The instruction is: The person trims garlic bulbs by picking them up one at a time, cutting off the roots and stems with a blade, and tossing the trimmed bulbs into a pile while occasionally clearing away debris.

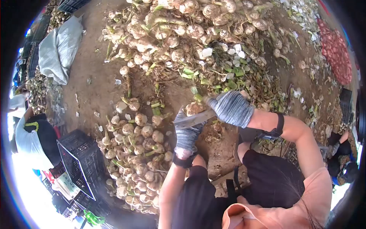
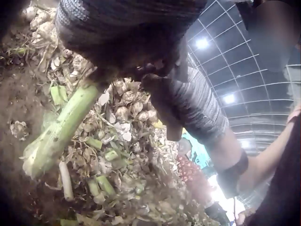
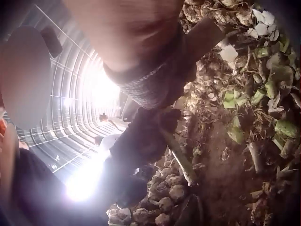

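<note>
Grey knitted gloves cover both hands. My left hand (image 1: 187,133) grips a garlic bulb (image 1: 194,108), largely hidden by fingers and blade. Its thick green stem (image 2: 66,127) sticks out toward the ground in the left wrist view and also shows as a stem (image 3: 181,160) in the right wrist view. My right hand (image 1: 233,109) holds a knife (image 1: 194,119) whose broad blade reaches left across the left hand, close by the bulb. From the left wrist, the right hand (image 2: 195,101) appears just behind the left one.
A large heap of stemmed garlic (image 1: 194,30) lies ahead; trimmed bulbs (image 1: 141,164) are piled at my left. Cut green stem pieces (image 1: 238,71) litter the ground. Black crates (image 1: 78,160) and another person (image 1: 34,141) are at left, a red net sack (image 1: 334,53) at far right.
</note>
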{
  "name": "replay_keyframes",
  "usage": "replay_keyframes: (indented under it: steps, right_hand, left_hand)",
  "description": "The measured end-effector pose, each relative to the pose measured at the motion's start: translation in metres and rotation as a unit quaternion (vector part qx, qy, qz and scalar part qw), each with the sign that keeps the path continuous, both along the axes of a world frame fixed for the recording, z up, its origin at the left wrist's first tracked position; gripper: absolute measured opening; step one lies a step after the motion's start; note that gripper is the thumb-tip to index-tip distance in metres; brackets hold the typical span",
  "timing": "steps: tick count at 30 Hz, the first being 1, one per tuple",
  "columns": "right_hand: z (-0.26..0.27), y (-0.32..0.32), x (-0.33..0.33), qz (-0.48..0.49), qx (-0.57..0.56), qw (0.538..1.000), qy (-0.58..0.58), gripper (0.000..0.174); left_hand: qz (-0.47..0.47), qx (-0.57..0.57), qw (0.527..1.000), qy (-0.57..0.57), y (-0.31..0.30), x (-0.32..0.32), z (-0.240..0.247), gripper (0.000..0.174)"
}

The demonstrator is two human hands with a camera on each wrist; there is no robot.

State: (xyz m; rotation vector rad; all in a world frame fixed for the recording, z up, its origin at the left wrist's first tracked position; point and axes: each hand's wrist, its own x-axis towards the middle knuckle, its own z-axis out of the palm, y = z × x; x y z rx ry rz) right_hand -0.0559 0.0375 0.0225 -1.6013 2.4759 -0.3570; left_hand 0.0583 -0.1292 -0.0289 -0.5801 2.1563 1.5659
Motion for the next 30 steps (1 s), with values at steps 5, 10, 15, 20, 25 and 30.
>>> replay_keyframes:
  steps: [5, 10, 15, 20, 25, 30]
  right_hand:
    - [-0.017, 0.011, -0.001, -0.027, 0.021, 0.999, 0.033, 0.025]
    - [-0.067, 0.041, -0.002, -0.098, -0.038, 0.994, -0.037, 0.029]
    - [-0.038, 0.041, 0.003, -0.1, -0.024, 0.994, -0.024, 0.034]
    - [-0.038, 0.038, 0.0, -0.072, -0.041, 0.996, 0.039, 0.032]
    - [-0.066, 0.063, 0.006, -0.094, -0.097, 0.987, -0.087, 0.036]
    - [-0.039, 0.054, 0.006, -0.073, -0.044, 0.996, -0.022, 0.041]
  left_hand:
    - [-0.149, -0.201, 0.957, 0.145, 0.004, -0.012, 0.003, 0.029]
    - [0.133, 0.2, 0.958, 0.156, 0.031, -0.018, 0.02, 0.027]
    - [0.175, 0.276, 0.941, 0.091, 0.036, -0.011, 0.017, 0.037]
    - [0.163, 0.35, 0.922, 0.026, 0.029, -0.014, 0.011, 0.041]
    - [0.202, 0.402, 0.893, 0.011, 0.044, -0.007, -0.001, 0.043]
    - [0.106, 0.251, 0.961, 0.048, 0.031, -0.003, 0.017, 0.05]
